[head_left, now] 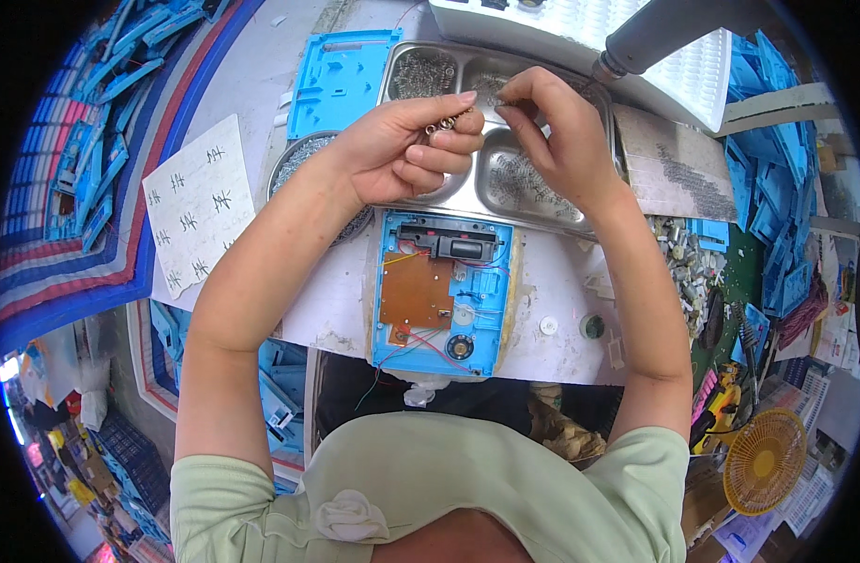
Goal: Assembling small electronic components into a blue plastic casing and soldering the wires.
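My left hand [420,148] is closed around several small metal coil springs [446,124], which poke out between thumb and fingers. Close to it, my right hand [566,131] is pinched over the divided steel tray [602,220]; anything between those fingertips is too small to make out. Small shiny metal parts [519,183] lie in the tray's compartments. Below both hands, a light-blue plastic housing [493,324] lies open, with a brown circuit board [418,293], a black module [463,246], a round speaker [460,348] and thin wires inside.
A round metal bowl of screws [303,155] sits partly behind my left forearm. Beyond it lies another blue plastic panel [343,83]. A dark tool [655,42] hangs over the tray's far right. Paper with handwriting [200,205] lies left; blue casings [777,197] pile up right.
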A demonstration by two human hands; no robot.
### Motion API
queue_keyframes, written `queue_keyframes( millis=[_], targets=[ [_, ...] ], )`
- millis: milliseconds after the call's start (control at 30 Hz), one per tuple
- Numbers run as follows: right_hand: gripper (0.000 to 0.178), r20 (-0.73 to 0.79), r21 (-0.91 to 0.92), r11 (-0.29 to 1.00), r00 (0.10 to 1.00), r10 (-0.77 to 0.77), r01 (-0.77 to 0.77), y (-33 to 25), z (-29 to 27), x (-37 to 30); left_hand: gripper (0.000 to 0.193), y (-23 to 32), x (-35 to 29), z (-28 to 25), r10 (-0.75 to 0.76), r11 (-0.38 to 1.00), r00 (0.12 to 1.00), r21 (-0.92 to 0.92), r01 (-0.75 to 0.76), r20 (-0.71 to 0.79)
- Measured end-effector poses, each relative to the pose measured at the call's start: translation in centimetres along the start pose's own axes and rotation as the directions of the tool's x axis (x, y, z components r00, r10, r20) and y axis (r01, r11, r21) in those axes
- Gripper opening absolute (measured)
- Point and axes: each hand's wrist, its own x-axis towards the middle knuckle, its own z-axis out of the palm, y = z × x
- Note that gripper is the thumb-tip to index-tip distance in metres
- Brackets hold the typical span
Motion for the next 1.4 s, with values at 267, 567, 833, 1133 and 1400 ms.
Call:
queue_keyframes(
  millis=[267, 567, 833, 1133, 1400],
  targets=[
    [0.035, 0.309, 0.354, 0.640, 0.731, 0.609, -0.682, -0.5, -0.8, 0.2, 0.022, -2.5, 0.5, 1.0, 0.723, -0.151, 0.667, 0.983, -0.099, 0.179],
    [0.034, 0.408, 0.508, 0.635, 0.812, 0.418, -0.582, -2.5, -1.1, -1.0, 0.019, -2.1, -0.8, 2.7, 0.636, 0.226, 0.768, 0.970, -0.083, -0.083],
    [0.015, 0.016, 0.051, 0.997, 0.998, -0.053, 0.052, -4.3, -1.6, -2.9, 0.025, -1.3, -0.7, 1.9, -0.078, 0.970, 0.987, 0.218, 0.108, -0.140],
    [0.030, -0.082, -0.201, 0.931, 0.942, -0.325, 0.304, -3.8, -2.4, -5.7, 0.024, -3.3, 1.1, 2.5, -0.150, 0.976, 0.989, 0.155, 0.150, -0.013],
    [0.020, 0.323, 0.585, 0.409, 0.664, 0.675, -0.701, -5.6, -4.1, -5.1, 0.021, -4.4, 0.6, 5.2, 0.389, 0.520, 0.921, 0.830, -0.203, -0.019]
  ],
)
